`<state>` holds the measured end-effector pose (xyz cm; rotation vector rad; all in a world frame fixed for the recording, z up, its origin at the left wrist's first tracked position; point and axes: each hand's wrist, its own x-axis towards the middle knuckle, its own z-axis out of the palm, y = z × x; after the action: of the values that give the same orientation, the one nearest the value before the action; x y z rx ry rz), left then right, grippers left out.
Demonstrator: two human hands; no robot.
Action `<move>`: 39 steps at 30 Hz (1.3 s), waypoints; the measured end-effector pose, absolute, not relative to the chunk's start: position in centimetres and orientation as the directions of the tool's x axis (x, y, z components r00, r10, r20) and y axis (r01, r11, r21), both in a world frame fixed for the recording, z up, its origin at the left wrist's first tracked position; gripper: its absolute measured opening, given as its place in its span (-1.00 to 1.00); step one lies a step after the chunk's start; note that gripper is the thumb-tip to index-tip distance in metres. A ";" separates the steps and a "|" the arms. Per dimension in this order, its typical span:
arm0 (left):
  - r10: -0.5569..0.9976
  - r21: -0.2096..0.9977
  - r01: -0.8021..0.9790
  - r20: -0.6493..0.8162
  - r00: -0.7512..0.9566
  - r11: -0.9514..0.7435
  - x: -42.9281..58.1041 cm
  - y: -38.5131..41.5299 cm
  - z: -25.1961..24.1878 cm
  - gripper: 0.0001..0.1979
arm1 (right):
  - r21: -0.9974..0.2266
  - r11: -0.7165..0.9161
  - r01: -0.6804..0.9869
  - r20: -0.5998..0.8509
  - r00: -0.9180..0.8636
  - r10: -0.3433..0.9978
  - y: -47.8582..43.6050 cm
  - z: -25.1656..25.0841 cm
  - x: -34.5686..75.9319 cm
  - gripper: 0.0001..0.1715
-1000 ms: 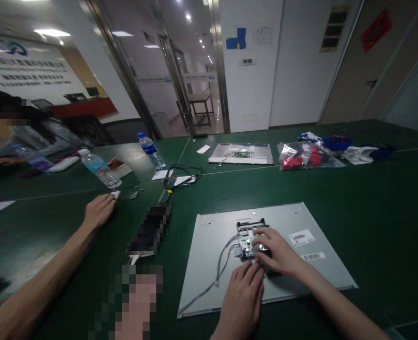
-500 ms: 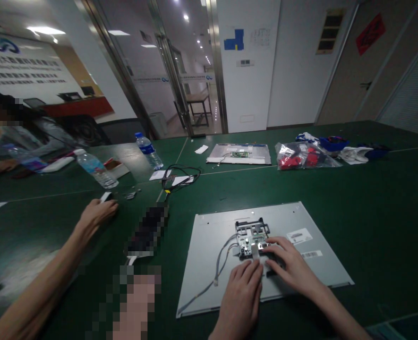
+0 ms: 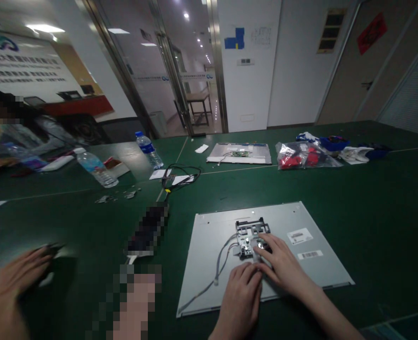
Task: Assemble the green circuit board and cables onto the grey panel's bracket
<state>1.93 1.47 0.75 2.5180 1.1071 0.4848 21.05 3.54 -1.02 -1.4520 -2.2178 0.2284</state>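
A flat grey display panel (image 3: 201, 255) lies on the green table with its back side up. On it sits a circuit board (image 3: 245, 249) in a black-edged metal frame. A pale flat cable (image 3: 255, 258) runs from the board toward me. My left hand (image 3: 240, 295) rests at the panel's near edge, its fingers closed together at the lower end of that cable. My right hand (image 3: 283, 262) reaches in from the right with fingers apart, lying over the right part of the board. Its thumb is close to my left fingertips. The fingers hide part of the board and cable.
A co-worker's blurred hand (image 3: 21, 278) is at the lower left. A pixelated dark device (image 3: 148, 231) lies left of the panel, near a coiled black cable (image 3: 182, 177). Farther back are water bottles (image 3: 97, 167), a second panel (image 3: 239, 153) and a plastic bag with red contents (image 3: 302, 157).
My right hand has shifted left and its fingers now cover more of the board and cable. My left hand stays nearly still. The co-worker's hand has drawn back toward the lower left.
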 end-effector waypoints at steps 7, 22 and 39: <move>0.756 0.441 0.635 0.178 0.630 -0.634 1.9 1.7 0.6 -0.63 | -0.358 0.434 0.827 0.305 -0.335 0.891 3.6 -1.2 20.7 -0.54; 0.743 0.447 0.613 0.213 0.634 -0.651 1.7 1.8 0.7 -0.60 | -0.389 0.460 0.798 0.337 -0.341 0.877 3.2 -1.0 20.9 -0.54; 0.686 0.216 0.658 0.357 0.635 -0.721 -0.8 1.3 1.1 -0.59 | -0.386 0.160 0.909 0.308 -0.037 0.951 -3.6 -5.6 27.1 -0.39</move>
<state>-0.84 1.32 1.06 2.7807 1.1443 0.6488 27.12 -3.63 -5.65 -1.7590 -1.9550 0.1131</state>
